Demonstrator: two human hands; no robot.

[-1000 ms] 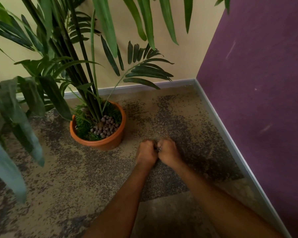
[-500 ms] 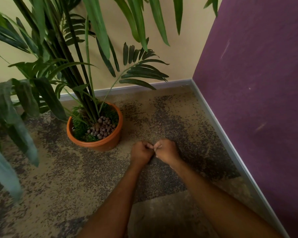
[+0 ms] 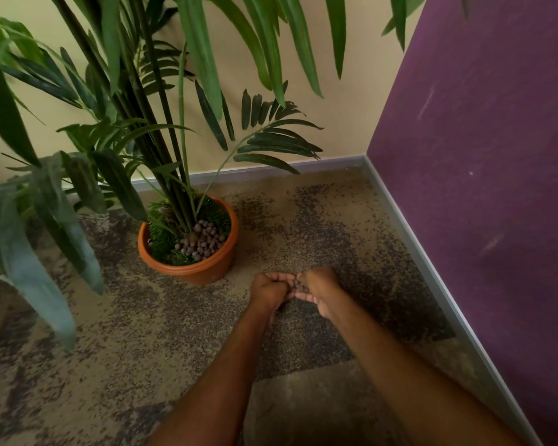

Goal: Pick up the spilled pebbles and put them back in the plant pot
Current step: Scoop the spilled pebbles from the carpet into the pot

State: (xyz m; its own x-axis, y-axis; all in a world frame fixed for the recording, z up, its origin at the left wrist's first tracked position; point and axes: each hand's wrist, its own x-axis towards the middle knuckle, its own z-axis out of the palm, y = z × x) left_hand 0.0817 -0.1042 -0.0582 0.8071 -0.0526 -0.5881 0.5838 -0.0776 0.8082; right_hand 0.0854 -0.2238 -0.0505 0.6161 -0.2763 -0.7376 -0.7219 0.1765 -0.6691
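An orange plant pot [image 3: 207, 272] stands on the carpet, holding a tall palm, green moss and a heap of brown pebbles [image 3: 202, 242]. My left hand [image 3: 269, 289] and my right hand [image 3: 321, 291] are cupped together just above the floor, right of the pot. A few small brown pebbles [image 3: 300, 286] lie between their fingers. Some loose pebbles [image 3: 302, 238] lie on the carpet beyond my hands, hard to tell from the speckled pattern.
The speckled beige and dark carpet [image 3: 142, 349] fills the floor. A purple wall [image 3: 480, 156] with a grey skirting board [image 3: 432, 284] runs close on the right. A cream wall [image 3: 335, 107] is behind. Long palm leaves [image 3: 45, 236] hang low on the left.
My hands have turned from fists pressed on the carpet to cupped hands lifted slightly, with pebbles showing between them. The view has shifted a little.
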